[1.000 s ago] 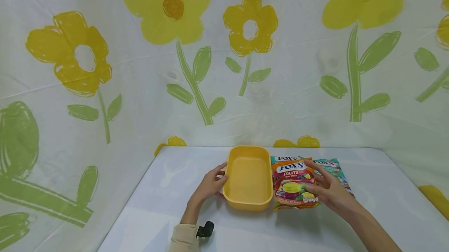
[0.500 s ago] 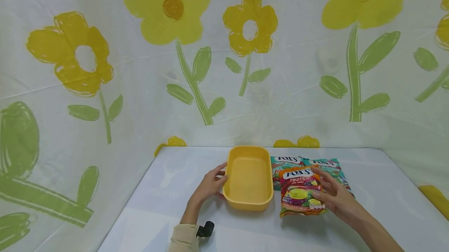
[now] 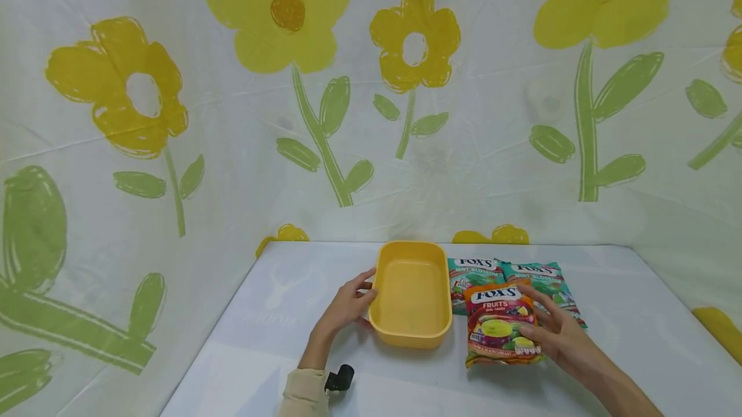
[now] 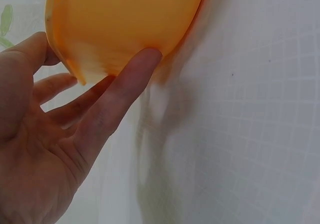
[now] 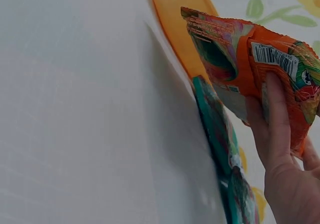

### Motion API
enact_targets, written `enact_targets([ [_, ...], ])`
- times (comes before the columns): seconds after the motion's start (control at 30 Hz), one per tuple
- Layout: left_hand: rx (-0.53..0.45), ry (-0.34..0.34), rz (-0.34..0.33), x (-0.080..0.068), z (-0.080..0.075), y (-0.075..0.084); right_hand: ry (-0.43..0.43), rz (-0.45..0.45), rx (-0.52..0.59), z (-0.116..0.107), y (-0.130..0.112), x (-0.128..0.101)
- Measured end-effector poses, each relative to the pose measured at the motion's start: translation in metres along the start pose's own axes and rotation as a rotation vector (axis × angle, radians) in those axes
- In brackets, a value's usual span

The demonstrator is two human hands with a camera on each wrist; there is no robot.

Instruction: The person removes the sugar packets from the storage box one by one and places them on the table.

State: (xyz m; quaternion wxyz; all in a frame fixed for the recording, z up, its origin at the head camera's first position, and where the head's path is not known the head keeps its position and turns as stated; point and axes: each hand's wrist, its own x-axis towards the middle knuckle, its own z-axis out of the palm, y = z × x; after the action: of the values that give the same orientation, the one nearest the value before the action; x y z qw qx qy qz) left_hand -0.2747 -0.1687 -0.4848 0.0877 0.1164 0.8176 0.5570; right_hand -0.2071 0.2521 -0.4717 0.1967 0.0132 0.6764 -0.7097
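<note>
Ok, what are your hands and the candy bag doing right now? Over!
Left hand steadies the yellow tub, grip loose. Right hand holds the orange candy bag lifted beside it. Two teal bags lie behind; tub mouth unblocked.

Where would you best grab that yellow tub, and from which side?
Probably by the rim of a long side wall of the yellow tub. It sits open and upright, so fingers can hook over the edge. Its left is free apart from the left hand; candy bags crowd its right.

A white surface (image 3: 608, 288) fills the lower centre of the frame, backed by a pale cloth backdrop (image 3: 493, 165) printed with yellow flowers (image 3: 278, 14) and green stems; soft, even light is seen.
</note>
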Motion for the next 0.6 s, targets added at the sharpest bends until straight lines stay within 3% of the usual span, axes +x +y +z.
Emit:
enact_targets([
  [0.6,0.005,0.001,0.003,-0.001,-0.001,0.002,0.033,0.021,0.020,0.012,0.008,0.002],
])
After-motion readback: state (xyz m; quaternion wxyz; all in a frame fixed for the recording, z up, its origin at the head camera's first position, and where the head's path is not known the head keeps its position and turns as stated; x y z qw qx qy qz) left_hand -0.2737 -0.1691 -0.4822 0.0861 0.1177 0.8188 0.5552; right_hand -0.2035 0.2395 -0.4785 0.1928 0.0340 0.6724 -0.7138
